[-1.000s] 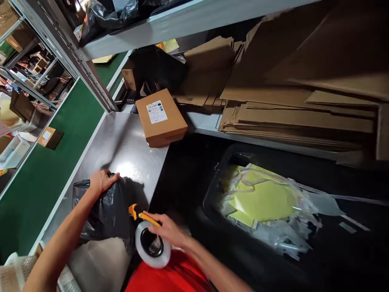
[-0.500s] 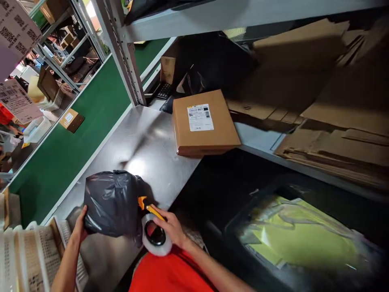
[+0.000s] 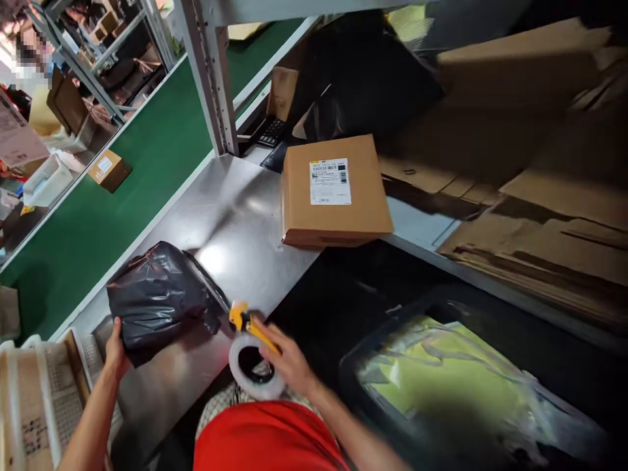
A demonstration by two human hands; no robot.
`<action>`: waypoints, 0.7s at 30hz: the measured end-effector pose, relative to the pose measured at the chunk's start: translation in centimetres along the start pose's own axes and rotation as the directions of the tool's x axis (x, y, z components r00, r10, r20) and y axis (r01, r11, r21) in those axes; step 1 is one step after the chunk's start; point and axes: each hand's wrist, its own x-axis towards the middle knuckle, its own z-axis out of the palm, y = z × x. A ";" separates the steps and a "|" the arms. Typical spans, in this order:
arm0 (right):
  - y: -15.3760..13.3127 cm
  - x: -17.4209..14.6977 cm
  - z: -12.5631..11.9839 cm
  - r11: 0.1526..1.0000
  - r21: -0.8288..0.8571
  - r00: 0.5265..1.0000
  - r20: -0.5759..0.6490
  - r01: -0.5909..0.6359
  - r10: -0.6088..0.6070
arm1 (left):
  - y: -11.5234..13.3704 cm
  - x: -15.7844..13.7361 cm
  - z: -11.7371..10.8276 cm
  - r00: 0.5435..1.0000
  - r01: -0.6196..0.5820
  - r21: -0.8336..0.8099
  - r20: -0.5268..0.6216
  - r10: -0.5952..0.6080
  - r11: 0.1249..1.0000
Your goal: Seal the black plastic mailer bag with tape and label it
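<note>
Bag (image 3: 159,294) on our steel table (image 3: 235,216), left hand (image 3: 115,343) gripping bag's near edge, right hand (image 3: 289,360) holding tape dispenser (image 3: 252,356) just right of bag, box (image 3: 333,190) beyond bag.

Labelled cardboard box (image 3: 335,191), green conveyor (image 3: 122,196)

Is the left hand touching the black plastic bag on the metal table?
Touching. In the head view, the left hand presses its fingers against the near edge of the black plastic bag.

Left hand (image 3: 114,347) gripping black bag (image 3: 159,294), right hand (image 3: 289,360) — tape dispenser (image 3: 255,356), steel table (image 3: 235,216)
</note>
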 end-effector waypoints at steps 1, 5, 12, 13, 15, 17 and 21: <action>1.6 -3.0 1.3 1.000 -0.003 1.000 -0.007 -0.013 0.013 | 0.1 -0.2 0.0 1.000 0.006 -0.001 0.003 -0.006 1.000; 5.0 -6.0 8.3 0.995 0.096 0.999 0.030 0.037 -0.040 | -0.3 -1.0 -0.2 0.999 -0.021 -0.009 0.035 0.021 1.000; 1.4 4.6 9.1 0.991 -0.008 0.990 0.042 0.134 -0.133 | -6.5 -5.0 0.9 0.992 0.034 0.019 -0.124 -0.031 0.999; 0.6 6.4 8.1 0.991 -0.031 0.991 0.049 0.130 -0.128 | -7.6 -5.9 2.0 0.989 0.037 0.026 -0.145 -0.033 0.999; -1.4 10.9 6.1 0.992 -0.046 0.990 0.087 0.119 -0.114 | -9.4 -7.7 4.9 0.991 0.034 0.063 -0.134 -0.025 0.997; -3.8 16.4 4.1 0.992 -0.051 0.979 0.175 0.111 -0.101 | -10.5 -9.3 7.9 0.998 0.025 0.101 -0.051 -0.020 0.995; -8.6 26.7 0.9 0.996 -0.022 0.920 0.386 0.085 -0.070 | -10.9 -10.6 10.6 0.764 -0.286 0.467 0.638 -0.096 0.837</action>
